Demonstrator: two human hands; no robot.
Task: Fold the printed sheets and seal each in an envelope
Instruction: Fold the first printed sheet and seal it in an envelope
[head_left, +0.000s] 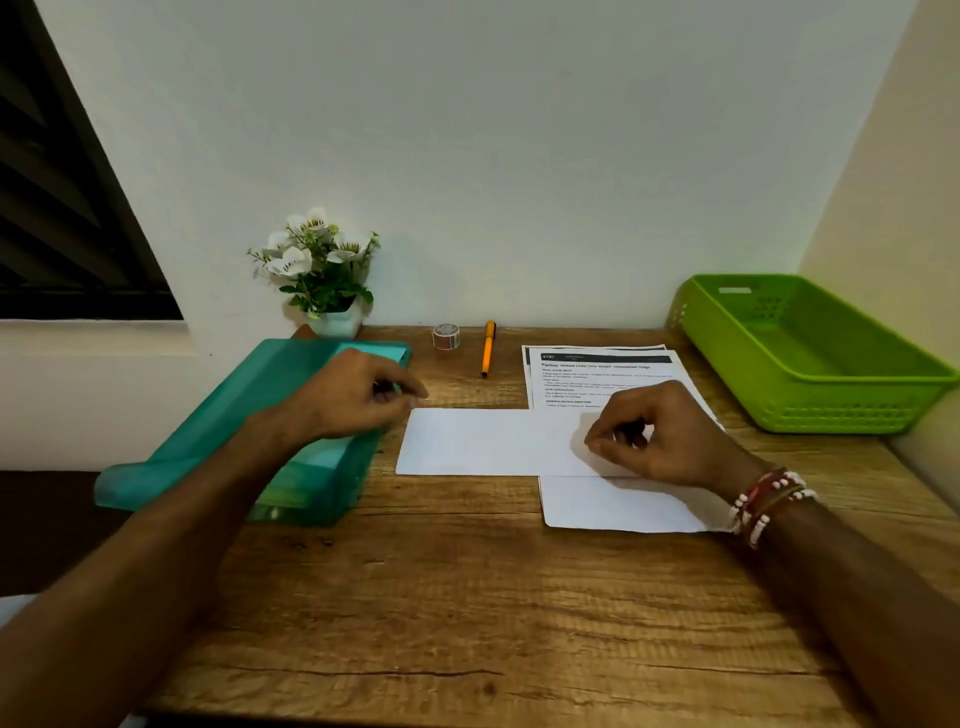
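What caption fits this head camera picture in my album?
Left hand and right hand at a white paper on a wooden desk, printed sheets behind.

light: dim, soft, even | shadows: faint | blur: slight — edges bowed, wide-angle

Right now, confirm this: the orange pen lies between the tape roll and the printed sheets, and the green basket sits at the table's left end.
Not quite: the head view shows the green basket at the right end of the table; the rest stands.
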